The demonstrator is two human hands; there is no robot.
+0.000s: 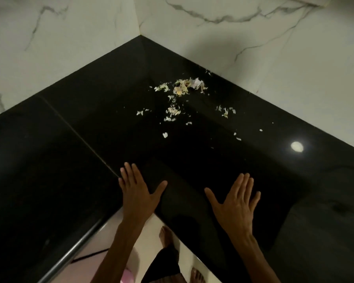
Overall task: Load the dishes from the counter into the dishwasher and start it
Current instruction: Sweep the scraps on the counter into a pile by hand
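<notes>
Left hand and right hand lie flat, fingers spread, holding nothing, near the front edge of the black corner worktop. Both forearms are cut off by the lower frame edge. No dishes or dishwasher appear in view. Scattered food scraps lie well beyond both hands, near the marble wall corner.

Counter glossy black stone (mirror-like); walls veined marble.
</notes>
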